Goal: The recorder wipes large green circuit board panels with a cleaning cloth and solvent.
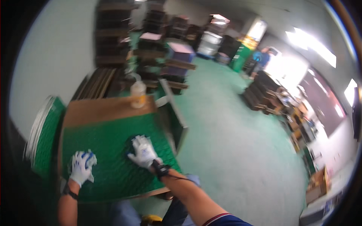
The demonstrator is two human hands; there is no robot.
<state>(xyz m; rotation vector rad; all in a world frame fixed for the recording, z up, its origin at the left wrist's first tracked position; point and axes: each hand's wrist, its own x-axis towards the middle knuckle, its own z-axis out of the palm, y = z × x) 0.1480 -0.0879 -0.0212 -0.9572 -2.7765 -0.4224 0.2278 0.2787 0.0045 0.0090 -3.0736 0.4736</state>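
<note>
A green sheet with a bumpy, shiny surface (109,150) lies over most of a brown board-topped table (94,109). My left hand (81,169), in a white glove, is on the sheet's left part. Its fingers curl round something bluish and crumpled, too blurred to name. My right hand (144,152), gloved the same way, rests on the sheet right of the middle. Its fingers are stretched out and fairly flat, with a dark patch showing beside them. A white squeeze bottle with a yellowish lower part (138,94) stands at the table's far edge.
Several green sheets with pale edges (47,135) lean left of the table. An upright panel (174,116) stands along its right side. Dark stacked crates (113,34) line the back. A person (262,60) is far off, near dark stacks (264,92) and a cluttered bench (301,120).
</note>
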